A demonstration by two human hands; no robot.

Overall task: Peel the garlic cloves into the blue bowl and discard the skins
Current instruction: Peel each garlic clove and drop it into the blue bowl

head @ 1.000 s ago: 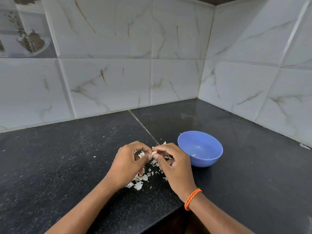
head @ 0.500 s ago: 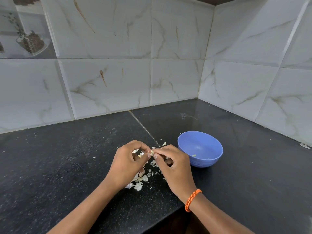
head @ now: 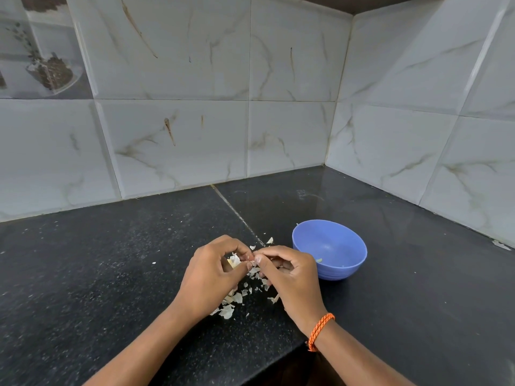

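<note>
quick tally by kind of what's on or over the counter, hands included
hands: 2, left hand and right hand, both pinching a garlic clove
blue bowl: 1
garlic clove being peeled: 1
orange wristband: 1
pile of garlic skins: 1 (flakes too small to count)
bits inside the bowl: too small to tell
total: 6

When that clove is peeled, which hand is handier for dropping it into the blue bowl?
Probably the right hand: the blue bowl sits just beside it, while the left hand, holding the garlic clove, would have to cross over.
</note>
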